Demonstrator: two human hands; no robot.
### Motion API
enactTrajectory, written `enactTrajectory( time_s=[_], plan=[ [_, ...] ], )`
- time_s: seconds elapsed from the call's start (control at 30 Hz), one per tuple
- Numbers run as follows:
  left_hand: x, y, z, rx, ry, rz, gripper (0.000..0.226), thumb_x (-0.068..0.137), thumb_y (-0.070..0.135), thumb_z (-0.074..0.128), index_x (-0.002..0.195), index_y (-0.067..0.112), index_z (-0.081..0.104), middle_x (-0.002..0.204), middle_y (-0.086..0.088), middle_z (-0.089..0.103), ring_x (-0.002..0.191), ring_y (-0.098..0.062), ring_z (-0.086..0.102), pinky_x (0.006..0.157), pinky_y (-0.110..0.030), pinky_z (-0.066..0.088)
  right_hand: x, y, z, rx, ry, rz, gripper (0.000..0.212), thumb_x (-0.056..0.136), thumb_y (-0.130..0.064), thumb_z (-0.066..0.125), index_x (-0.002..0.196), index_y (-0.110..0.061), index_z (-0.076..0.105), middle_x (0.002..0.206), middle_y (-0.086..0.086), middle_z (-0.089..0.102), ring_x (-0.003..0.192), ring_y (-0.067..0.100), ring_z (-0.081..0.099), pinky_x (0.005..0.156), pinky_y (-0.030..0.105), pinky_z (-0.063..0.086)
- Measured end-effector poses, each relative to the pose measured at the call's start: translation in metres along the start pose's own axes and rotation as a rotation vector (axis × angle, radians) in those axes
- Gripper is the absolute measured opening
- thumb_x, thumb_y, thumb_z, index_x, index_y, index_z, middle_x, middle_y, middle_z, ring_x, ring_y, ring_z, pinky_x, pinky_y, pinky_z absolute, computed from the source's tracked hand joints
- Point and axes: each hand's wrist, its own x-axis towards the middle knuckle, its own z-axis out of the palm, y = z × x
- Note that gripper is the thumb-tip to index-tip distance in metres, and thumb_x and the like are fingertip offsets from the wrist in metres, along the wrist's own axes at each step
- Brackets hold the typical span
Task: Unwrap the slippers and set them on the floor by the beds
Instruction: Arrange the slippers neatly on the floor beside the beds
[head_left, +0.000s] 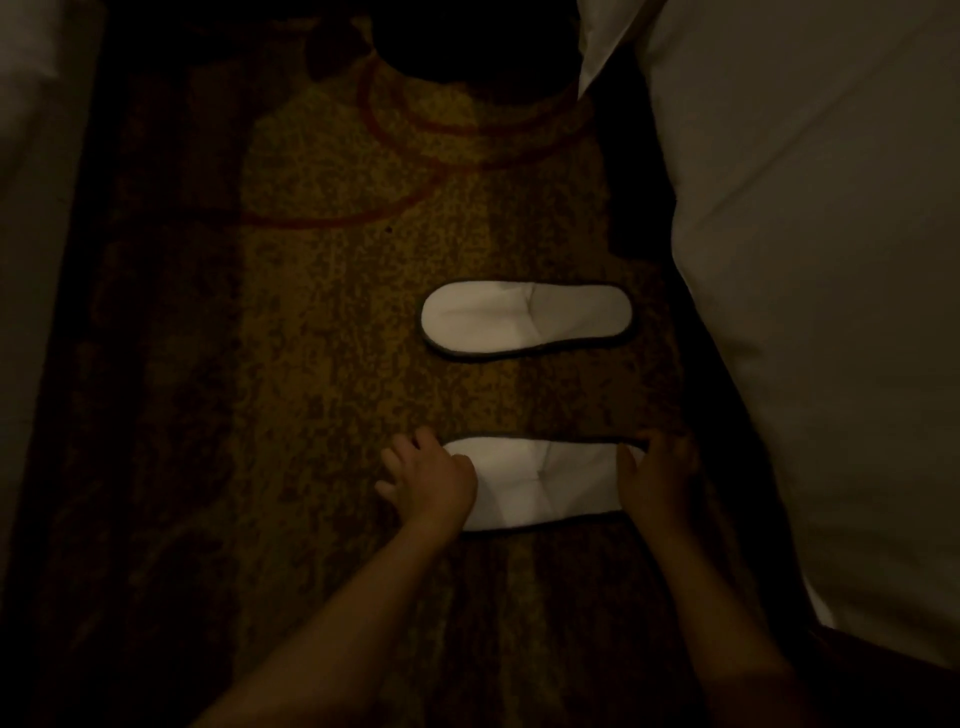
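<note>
We are nearly finishing: both slippers are lying unwrapped on the carpet (322, 322) beside the right bed (831, 312). The far slipper (527, 319) is sitting free, well apart from our hands. We are steadying the near slipper (545, 483), left hand (431, 480) loosely curled at its heel, right hand (657, 480) cupping its toe, both arms reaching forward.

White slippers (527, 319) edged in dark grey, mottled gold-brown carpet (337, 312) with red rings, white bedding (831, 260).
</note>
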Motion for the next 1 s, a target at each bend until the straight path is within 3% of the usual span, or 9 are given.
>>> enactTrajectory(
  time_s=[0.17, 0.27, 0.37, 0.47, 0.67, 0.83, 1.0],
  plan=[
    [-0.029, 0.004, -0.077, 0.229, -0.026, 0.142, 0.047, 0.092, 0.035, 0.045, 0.131, 0.010, 0.041, 0.140, -0.016, 0.036, 0.130, -0.034, 0.030, 0.106, -0.047, 0.027, -0.044, -0.045, -0.041, -0.156, -0.329, -0.006, 0.070, 0.092, -0.044, 0.047, 0.148, -0.015, 0.014, 0.157, 0.016, 0.006, 0.142, 0.037, 0.011, 0.115, 0.046, 0.017],
    [-0.053, 0.024, -0.140, 0.317, -0.063, 0.206, 0.052, 0.093, 0.039, 0.043, 0.137, 0.013, 0.036, 0.145, -0.014, 0.033, 0.134, -0.033, 0.026, 0.108, -0.050, 0.024, -0.074, -0.073, -0.089, -0.289, -0.435, -0.096, 0.076, 0.089, -0.050, 0.047, 0.149, -0.023, 0.007, 0.159, 0.011, -0.007, 0.144, 0.036, 0.002, 0.115, 0.049, 0.014],
    [-0.092, 0.054, -0.207, 0.352, -0.095, 0.268, 0.051, 0.095, 0.040, 0.039, 0.138, 0.014, 0.034, 0.146, -0.013, 0.030, 0.135, -0.033, 0.024, 0.107, -0.051, 0.024, -0.107, -0.103, -0.157, -0.268, -0.439, -0.117, 0.073, 0.090, -0.046, 0.048, 0.148, -0.021, 0.010, 0.158, 0.013, -0.006, 0.143, 0.037, 0.008, 0.115, 0.047, 0.019],
    [-0.142, 0.092, -0.270, 0.383, -0.142, 0.350, 0.052, 0.095, 0.041, 0.037, 0.140, 0.017, 0.031, 0.147, -0.012, 0.029, 0.135, -0.032, 0.022, 0.107, -0.051, 0.024, -0.144, -0.138, -0.238, -0.166, -0.454, -0.125, 0.068, 0.093, -0.043, 0.043, 0.147, -0.013, 0.015, 0.157, 0.016, 0.008, 0.142, 0.034, 0.017, 0.117, 0.042, 0.021],
    [-0.273, 0.191, -0.384, 0.410, -0.197, 0.632, 0.050, 0.096, 0.038, 0.036, 0.142, 0.017, 0.031, 0.148, -0.009, 0.030, 0.135, -0.029, 0.025, 0.108, -0.046, 0.028, -0.215, -0.181, -0.426, -0.092, -0.270, -0.101, 0.058, 0.095, -0.047, 0.037, 0.141, -0.012, 0.029, 0.144, 0.013, 0.037, 0.127, 0.031, 0.040, 0.104, 0.041, 0.036],
    [-0.379, 0.265, -0.447, 0.481, -0.217, 0.859, 0.047, 0.095, 0.035, 0.034, 0.139, 0.018, 0.032, 0.146, -0.008, 0.032, 0.135, -0.028, 0.026, 0.106, -0.045, 0.030, -0.275, -0.166, -0.570, -0.069, -0.090, 0.050, 0.059, 0.095, -0.049, 0.034, 0.141, -0.012, 0.030, 0.141, 0.016, 0.041, 0.126, 0.033, 0.040, 0.103, 0.043, 0.038],
    [-0.461, 0.310, -0.483, 0.553, -0.202, 1.105, 0.052, 0.096, 0.043, 0.034, 0.142, 0.019, 0.030, 0.149, -0.007, 0.032, 0.136, -0.028, 0.025, 0.108, -0.045, 0.031, -0.343, -0.129, -0.662, 0.002, 0.015, 0.225, 0.063, 0.095, -0.051, 0.033, 0.142, -0.010, 0.028, 0.146, 0.015, 0.037, 0.132, 0.034, 0.034, 0.107, 0.045, 0.034]
  ],
)
